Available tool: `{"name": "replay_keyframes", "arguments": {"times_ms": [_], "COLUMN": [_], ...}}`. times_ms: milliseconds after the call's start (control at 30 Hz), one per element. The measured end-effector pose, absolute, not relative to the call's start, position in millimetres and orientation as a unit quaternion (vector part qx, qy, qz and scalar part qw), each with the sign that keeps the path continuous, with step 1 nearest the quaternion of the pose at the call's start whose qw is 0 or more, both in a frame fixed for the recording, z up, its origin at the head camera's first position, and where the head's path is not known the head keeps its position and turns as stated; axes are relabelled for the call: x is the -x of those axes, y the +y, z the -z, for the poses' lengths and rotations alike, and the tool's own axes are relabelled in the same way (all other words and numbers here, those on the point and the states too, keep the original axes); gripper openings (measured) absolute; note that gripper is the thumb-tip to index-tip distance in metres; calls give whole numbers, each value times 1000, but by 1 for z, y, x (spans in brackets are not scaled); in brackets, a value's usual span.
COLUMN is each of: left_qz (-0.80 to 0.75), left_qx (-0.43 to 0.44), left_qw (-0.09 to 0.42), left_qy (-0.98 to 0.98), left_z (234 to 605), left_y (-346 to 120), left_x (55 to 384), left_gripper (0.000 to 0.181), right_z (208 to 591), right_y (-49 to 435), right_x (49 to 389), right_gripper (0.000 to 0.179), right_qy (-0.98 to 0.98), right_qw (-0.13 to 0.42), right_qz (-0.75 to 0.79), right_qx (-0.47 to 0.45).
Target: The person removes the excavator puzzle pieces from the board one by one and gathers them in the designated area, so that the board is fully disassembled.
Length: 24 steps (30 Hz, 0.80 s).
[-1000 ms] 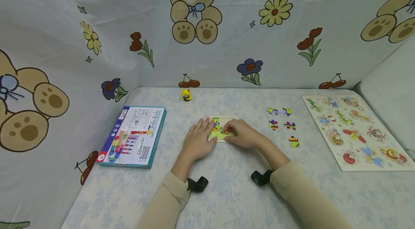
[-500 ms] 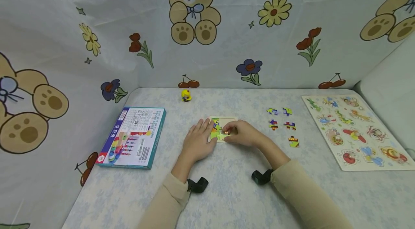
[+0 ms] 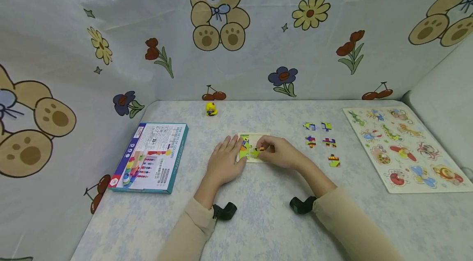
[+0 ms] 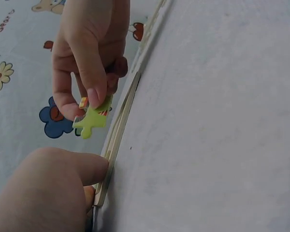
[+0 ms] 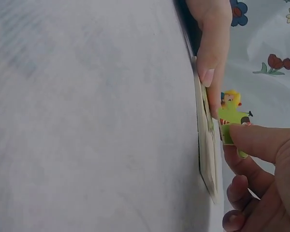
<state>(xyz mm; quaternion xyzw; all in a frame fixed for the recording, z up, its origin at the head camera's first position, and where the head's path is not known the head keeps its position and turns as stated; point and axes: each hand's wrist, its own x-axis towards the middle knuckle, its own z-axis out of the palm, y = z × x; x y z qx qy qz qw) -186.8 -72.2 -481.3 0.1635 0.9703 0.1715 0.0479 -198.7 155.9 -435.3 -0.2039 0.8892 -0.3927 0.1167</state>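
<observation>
My left hand (image 3: 224, 161) rests on the left side of a small wooden puzzle board (image 3: 251, 134), fingers straight, thumb at its near edge. Puzzle pieces with green and yellow print (image 3: 244, 149) fill the board's left part. Between thumb and fingertips, my right hand (image 3: 281, 152) pinches a light green jigsaw piece (image 4: 93, 118) with a little red and yellow print. In the left wrist view this piece is tilted and held above the board; its far side is hidden by the fingers. The right wrist view also shows the right thumb (image 5: 258, 140) pressed on the piece.
Several loose jigsaw pieces (image 3: 329, 143) lie to the right of the board. Farther right is a large picture board (image 3: 408, 150) with insects and animals. A flat box (image 3: 151, 157) lies at left, and a small yellow toy (image 3: 211, 109) stands near the back edge.
My right hand has shifted slightly to the right with the jigsaw piece, showing more of the board. The left hand has stayed on the board. The head view has shifted a little.
</observation>
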Motion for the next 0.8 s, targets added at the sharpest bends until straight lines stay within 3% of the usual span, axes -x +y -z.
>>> {"name": "replay_keyframes", "arguments": {"times_ms": [400,800], "left_qz": [-176,-194], "left_qx": [-165,-160], "left_qw": [36,28], "left_qy": [970,967], "left_z": [483,483], "left_y": [-73,-72], "left_x": [185,184], "left_gripper": [68,69], "right_z": [430,435], "right_y": [225,275], "right_x": [178,164], "right_gripper": [15,13], "right_qy": [924,940], "right_qw": [102,84], "right_qz": [349,314], "right_qx": [121,102]}}
